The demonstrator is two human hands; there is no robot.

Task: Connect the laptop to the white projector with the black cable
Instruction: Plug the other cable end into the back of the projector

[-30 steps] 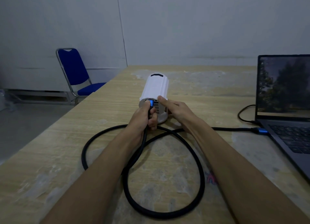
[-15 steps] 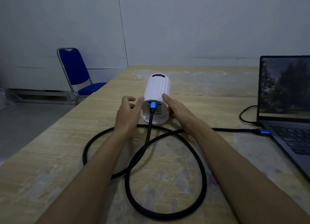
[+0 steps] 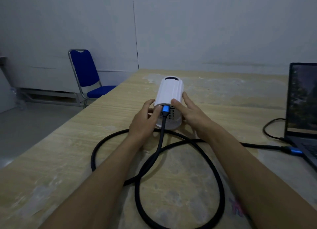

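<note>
White projector on its side on worktop.
Left hand curls round its rear rim beside plugged-in black cable; right hand presses opposite side, fingers straight.

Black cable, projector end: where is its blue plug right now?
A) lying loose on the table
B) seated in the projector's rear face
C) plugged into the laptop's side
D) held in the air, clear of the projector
B: the blue plug sits in the vented rear face of the white projector, and the black cable drops from it to the table.
</note>
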